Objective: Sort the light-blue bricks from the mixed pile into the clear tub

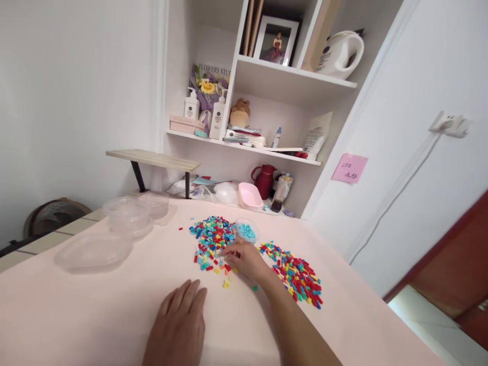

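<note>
My left hand (179,323) lies flat on the pink tabletop, palm down and holding nothing. Over the right edge of a pile of small coloured toy bricks (213,231) is my right hand (244,258), fingers curled and tips drawn together. Whatever may be between those fingertips is too small to make out. Just beyond this hand stands a small clear tub (256,238) with light blue bricks (247,231) inside. A second pile of mixed bricks (299,277), many of them red, spreads to the right of my forearm. A few loose pieces lie nearby, including a yellow brick (226,284) and a green brick (255,288).
Clear plastic containers (127,216) and a clear lid (93,252) sit on the table's left side. Along the back are a pink tub (250,195), a red jug (264,180) and a bottle (281,192). A small wooden shelf (152,159) stands at the back left.
</note>
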### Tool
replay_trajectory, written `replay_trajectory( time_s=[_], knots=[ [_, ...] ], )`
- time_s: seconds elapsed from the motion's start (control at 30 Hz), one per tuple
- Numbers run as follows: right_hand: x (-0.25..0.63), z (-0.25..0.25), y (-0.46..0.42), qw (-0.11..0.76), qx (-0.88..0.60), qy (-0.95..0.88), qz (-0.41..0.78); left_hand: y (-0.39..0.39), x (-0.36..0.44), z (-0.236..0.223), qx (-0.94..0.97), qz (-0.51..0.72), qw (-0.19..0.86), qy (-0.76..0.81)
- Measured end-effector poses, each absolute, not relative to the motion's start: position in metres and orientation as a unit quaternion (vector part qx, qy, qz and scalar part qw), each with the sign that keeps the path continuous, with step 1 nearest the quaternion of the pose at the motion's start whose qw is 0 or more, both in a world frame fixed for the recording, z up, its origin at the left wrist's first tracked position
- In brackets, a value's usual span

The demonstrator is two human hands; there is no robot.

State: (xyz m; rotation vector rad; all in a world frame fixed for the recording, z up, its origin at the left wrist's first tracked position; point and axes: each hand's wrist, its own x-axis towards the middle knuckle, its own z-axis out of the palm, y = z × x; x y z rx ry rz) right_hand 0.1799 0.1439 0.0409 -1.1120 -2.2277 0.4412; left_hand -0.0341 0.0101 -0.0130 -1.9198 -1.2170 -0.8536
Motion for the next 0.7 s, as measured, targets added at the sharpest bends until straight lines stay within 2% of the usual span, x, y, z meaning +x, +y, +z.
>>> replay_trajectory(
  time_s=[0.47, 0.57, 0.7],
  knots=[
    [0.169, 0.037, 0.141, 0.261, -0.420, -0.861, 0.117, 0.010, -0.033, -0.012, -0.745, -0.325, 0.345, -0.470],
    [0.176, 0.041, 0.146, 0.324, -0.416, -0.838, 0.139, 0.011, -0.034, -0.013, -0.743, -0.324, 0.349, -0.470],
    [0.196, 0.047, 0.161, 0.474, -0.472, -0.735, 0.113, 0.012, -0.035, -0.013, -0.743, -0.326, 0.357, -0.464]
  ],
)
